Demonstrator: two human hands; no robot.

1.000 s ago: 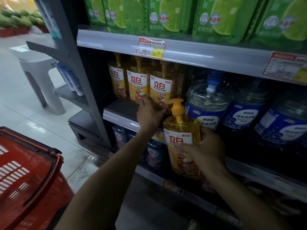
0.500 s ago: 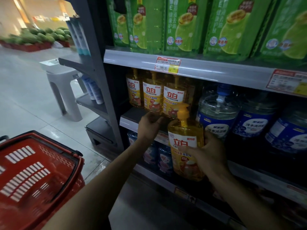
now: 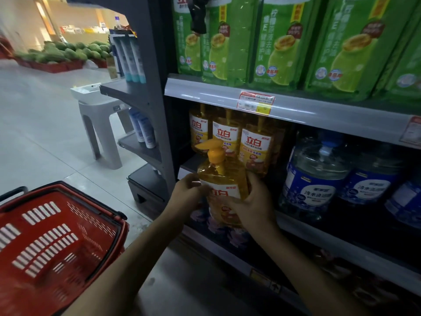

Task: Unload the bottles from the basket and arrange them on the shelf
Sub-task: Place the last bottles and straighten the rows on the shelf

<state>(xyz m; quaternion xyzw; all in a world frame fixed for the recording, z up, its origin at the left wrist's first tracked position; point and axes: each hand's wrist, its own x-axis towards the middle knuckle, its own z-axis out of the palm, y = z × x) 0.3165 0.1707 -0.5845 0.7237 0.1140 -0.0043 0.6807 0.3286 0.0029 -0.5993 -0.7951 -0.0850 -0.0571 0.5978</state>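
Both hands curled round the yellow pump bottle (image 3: 224, 179): left hand (image 3: 188, 192) on its side, right hand (image 3: 252, 201) opposite. Bottle upright, pump spout pointing left.

We note left grip (image 3: 189, 195) gone from shelved row (image 3: 257, 147) and shelf (image 3: 188, 164) front edge; now holds left side of bottle (image 3: 224, 176), fingers at label. We see bottle carried left and up, off from clear jug (image 3: 316, 174), now overlapping front of row at shelf's front edge. Right grip (image 3: 255, 206) came along, wrapped round bottle's right side.
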